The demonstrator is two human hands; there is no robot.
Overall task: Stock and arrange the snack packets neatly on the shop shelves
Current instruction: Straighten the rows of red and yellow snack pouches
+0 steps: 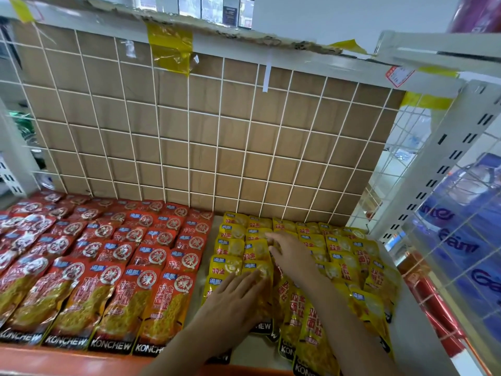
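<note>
Cardboard sheet [173, 147] ctr frame; yellow tape [169, 47] upper mid; red price tag [400, 74] upper rt; blue packs [466, 240] rt edge.

body: two bare forearms | hands: left hand [230, 302], right hand [292, 256], bare

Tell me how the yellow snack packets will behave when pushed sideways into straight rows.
The yellow packets look glossy, so they probably slide easily over one another. They lie overlapped and skewed near the right hand, so pushing one likely shifts its neighbours. Their crinkled film suggests floppy, light pouches that may buckle when pushed.
</note>
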